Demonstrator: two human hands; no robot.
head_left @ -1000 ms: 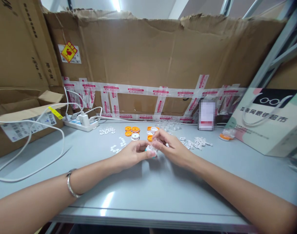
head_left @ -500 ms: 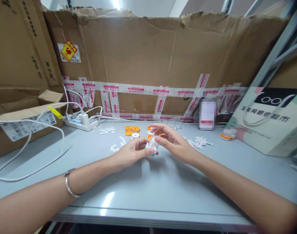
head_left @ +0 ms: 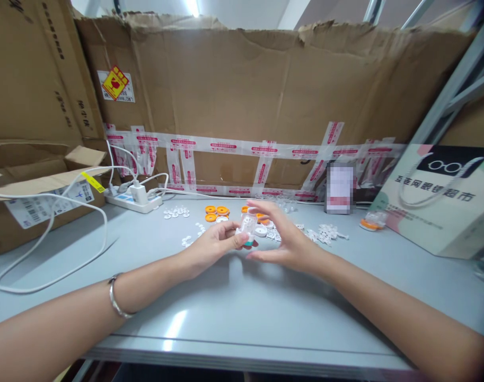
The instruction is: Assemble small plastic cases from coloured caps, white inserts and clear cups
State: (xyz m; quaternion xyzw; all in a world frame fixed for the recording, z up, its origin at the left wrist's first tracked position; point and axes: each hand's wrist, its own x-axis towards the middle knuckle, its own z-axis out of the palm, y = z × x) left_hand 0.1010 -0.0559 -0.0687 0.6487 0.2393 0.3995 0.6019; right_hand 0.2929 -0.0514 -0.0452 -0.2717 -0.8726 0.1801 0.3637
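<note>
Between the thumb and fingers of my left hand (head_left: 212, 248) is a small clear plastic container (head_left: 248, 225) with a teal base, held upright above the table. My right hand (head_left: 292, 241) is just to its right, thumb and fingers spread wide apart with nothing in them. Behind the hands lie orange rings (head_left: 211, 210), some partly hidden by the right fingers, and a white round cap (head_left: 261, 231). Small white plastic parts (head_left: 326, 232) are heaped right of the right hand.
Small white discs (head_left: 176, 213) lie at the back left, near a power strip (head_left: 148, 206) with white cables. Clear parts (head_left: 286, 203) sit behind my right hand. A phone-like device (head_left: 340, 187), an orange-based clear piece (head_left: 372, 220) and a paper bag (head_left: 428, 212) stand right. Cardboard (head_left: 226, 79) closes the back.
My right hand has opened and come off the clear container, its thumb dropping lower and away from the fingers. My left hand keeps its hold on the container.
</note>
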